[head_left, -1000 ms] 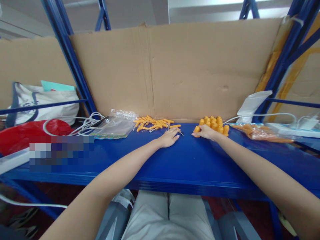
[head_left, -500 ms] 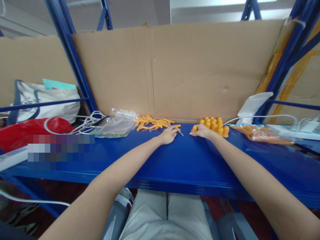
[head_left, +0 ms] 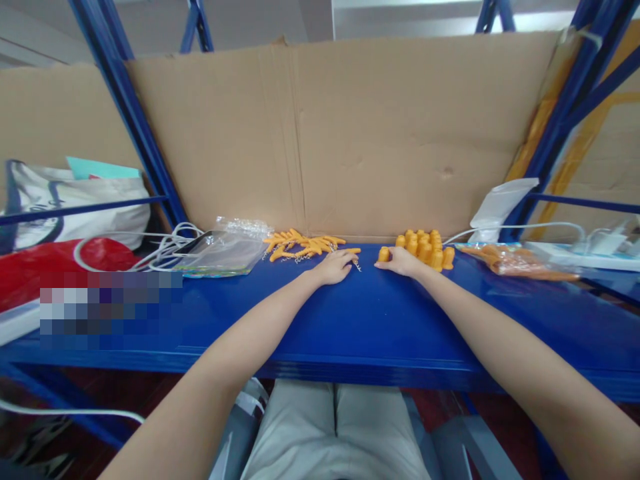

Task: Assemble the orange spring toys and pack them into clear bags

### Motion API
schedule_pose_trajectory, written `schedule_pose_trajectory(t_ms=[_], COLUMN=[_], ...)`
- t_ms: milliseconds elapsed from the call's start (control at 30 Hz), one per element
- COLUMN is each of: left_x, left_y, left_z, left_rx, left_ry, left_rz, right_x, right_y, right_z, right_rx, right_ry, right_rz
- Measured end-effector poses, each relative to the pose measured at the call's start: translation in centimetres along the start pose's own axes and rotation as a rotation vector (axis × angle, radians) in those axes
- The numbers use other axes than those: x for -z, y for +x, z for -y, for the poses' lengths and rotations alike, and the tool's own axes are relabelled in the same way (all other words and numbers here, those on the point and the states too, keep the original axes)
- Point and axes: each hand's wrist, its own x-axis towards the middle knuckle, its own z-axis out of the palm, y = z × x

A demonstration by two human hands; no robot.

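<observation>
Orange and upright, a cluster of small pieces (head_left: pixel 424 251) stands on a blue tabletop (head_left: pixel 370 327), backed by a tall cardboard panel (head_left: pixel 370 140). Just left of the cluster, the right hand (head_left: pixel 404 261) has its grip closed on a single orange piece (head_left: pixel 383 254), held upright. Farther left of the cluster, the left hand (head_left: pixel 334 268) lies palm down at an orange-handled corkscrew (head_left: pixel 354 251), its metal spiral exposed; whether that grip is clamped on the corkscrew or merely rests against it, the view does not show. Beyond the left hand, and well left of the cluster, more corkscrews (head_left: pixel 311 247) lie in a loose heap, with a clear plastic bag (head_left: pixel 227 257) just beside them. At the far left of the cluster sit a red bundle (head_left: pixel 100 255) and a pale canvas bag (head_left: pixel 107 205) with dark trim. To the right of the cluster lies a clear packet (head_left: pixel 520 260) of orange items, near a white power strip (head_left: pixel 560 253).
</observation>
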Motion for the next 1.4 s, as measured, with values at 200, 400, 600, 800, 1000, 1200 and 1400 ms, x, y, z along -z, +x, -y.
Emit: schedule_pose_trajectory(t_ms=[200, 400, 600, 800, 1000, 1200, 1400], left_x=[0.1, 0.6, 1.4, 3.4, 4.7, 4.7, 4.3], left_y=[-0.3, -0.7, -1.0, -1.8, -2.3, -2.4, -2.3], left_z=[-0.3, -1.2, -1.3, 0.0, 1.2, 1.5, 1.7], left_rx=[0.09, 0.03, 0.019, 0.025, 0.134, 0.222, 0.204], left_ry=[0.026, 0.039, 0.076, 0.185, 0.168, 0.094, 0.06], left_rz=[-0.013, -0.077, -0.07, 0.011, 0.041, 0.151, 0.148], right_x=[-0.3, -0.5, -0.4, 0.4, 1.8, 2.3, 2.2], right_y=[-0.2, -0.4, -0.6, -1.3, -2.1, -2.4, -2.2], right_z=[0.6, 1.2, 1.4, 1.7, 2.5, 2.8, 2.9], right_rx=[0.1, 0.167, 0.167, 0.184, 0.209, 0.231, 0.226], right_ry=[-0.066, -0.205, -0.353, -0.485, -0.619, -0.585, -0.503], right_rz=[0.05, 0.011, 0.013, -0.007, 0.022, 0.073, 0.097])
